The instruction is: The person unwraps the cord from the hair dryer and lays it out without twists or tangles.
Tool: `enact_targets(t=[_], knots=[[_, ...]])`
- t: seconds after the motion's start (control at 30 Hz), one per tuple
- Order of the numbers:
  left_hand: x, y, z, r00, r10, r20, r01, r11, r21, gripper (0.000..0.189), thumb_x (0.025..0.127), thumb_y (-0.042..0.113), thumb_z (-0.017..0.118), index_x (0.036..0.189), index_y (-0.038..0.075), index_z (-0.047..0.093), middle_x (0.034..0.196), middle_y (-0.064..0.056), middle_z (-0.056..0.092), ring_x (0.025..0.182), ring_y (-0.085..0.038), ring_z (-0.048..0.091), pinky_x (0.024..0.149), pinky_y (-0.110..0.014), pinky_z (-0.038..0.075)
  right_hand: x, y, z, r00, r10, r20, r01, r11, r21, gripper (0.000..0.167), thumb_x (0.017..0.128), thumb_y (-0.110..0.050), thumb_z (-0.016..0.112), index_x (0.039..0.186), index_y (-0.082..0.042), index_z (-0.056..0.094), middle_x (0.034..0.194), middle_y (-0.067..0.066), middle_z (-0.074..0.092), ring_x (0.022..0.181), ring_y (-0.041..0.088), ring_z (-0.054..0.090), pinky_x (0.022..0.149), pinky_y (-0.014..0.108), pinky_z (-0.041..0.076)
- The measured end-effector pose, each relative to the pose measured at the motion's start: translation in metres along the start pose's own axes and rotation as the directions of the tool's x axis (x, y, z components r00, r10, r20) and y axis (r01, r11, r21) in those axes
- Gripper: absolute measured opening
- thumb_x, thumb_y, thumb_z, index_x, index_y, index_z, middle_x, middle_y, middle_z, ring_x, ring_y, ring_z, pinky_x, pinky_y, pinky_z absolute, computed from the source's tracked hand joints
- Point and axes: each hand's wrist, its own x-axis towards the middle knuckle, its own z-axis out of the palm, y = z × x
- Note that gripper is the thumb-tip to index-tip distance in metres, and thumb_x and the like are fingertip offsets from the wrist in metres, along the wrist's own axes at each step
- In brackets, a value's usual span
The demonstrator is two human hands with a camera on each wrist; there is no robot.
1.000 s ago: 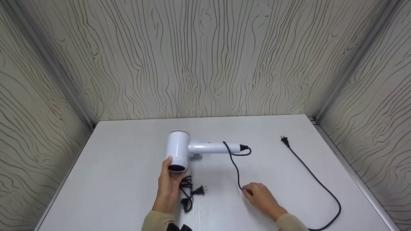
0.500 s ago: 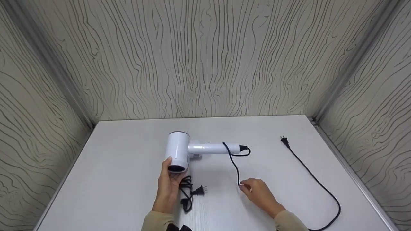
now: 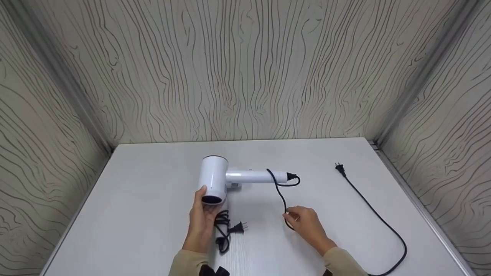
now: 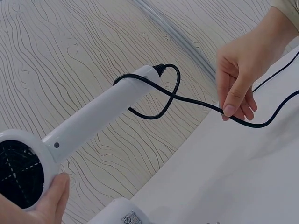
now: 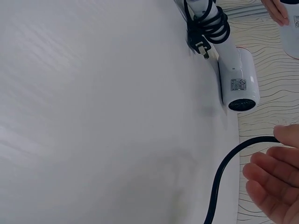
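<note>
My left hand (image 3: 201, 222) holds a white hair dryer (image 3: 213, 174) by its barrel, thumb on the near side, with the handle pointing right. The dryer's black cord (image 4: 196, 101) loops round the handle end. Between thumb and fingers, my right hand (image 3: 307, 224) pinches that cord a short way from the handle. Below the held dryer, a second white hair dryer (image 5: 239, 79) lies on the table, largely covered in the head view. Its own black cord (image 5: 217, 25) is wound round its handle.
A black two-pin plug (image 3: 340, 168) lies at the right of the white table (image 3: 134, 211), its cord curving toward the front edge. The second dryer's plug (image 3: 237, 228) sits beside my left hand. Wood-grain panels (image 3: 245, 76) enclose the back and sides.
My right hand has slid up and slightly left along the cord, toward the dryer handle. A short length of cord now shows below its fingers. The left hand and dryer barely moved.
</note>
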Motion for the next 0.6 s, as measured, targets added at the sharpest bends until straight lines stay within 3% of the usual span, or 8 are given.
enact_targets(t=[0.33, 0.6], knots=[[0.0012, 0.0002, 0.0038, 1.0, 0.011, 0.012, -0.011, 1.0, -0.002, 0.074, 0.098, 0.044, 0.044, 0.148, -0.004, 0.019, 0.131, -0.018, 0.045, 0.104, -0.013, 0.061, 0.099, -0.028, 0.054, 0.0031, -0.0004, 0.0019, 0.999, 0.003, -0.032, -0.001, 0.998, 0.057, 0.01, 0.084, -0.008, 0.071, 0.09, 0.0, 0.073, 0.081, 0.007, 0.074, 0.073, 0.013, 0.07, 0.063, 0.016, 0.057], [0.0022, -0.0006, 0.0025, 1.0, 0.005, 0.004, -0.005, 1.0, 0.0, 0.075, 0.097, 0.045, 0.045, 0.148, -0.004, 0.019, 0.132, -0.019, 0.045, 0.105, -0.013, 0.061, 0.101, -0.03, 0.053, 0.001, -0.0012, 0.0007, 0.999, 0.016, -0.044, -0.012, 0.997, 0.079, 0.01, 0.084, -0.005, 0.07, 0.09, 0.003, 0.073, 0.08, 0.008, 0.075, 0.071, 0.013, 0.07, 0.062, 0.017, 0.057]])
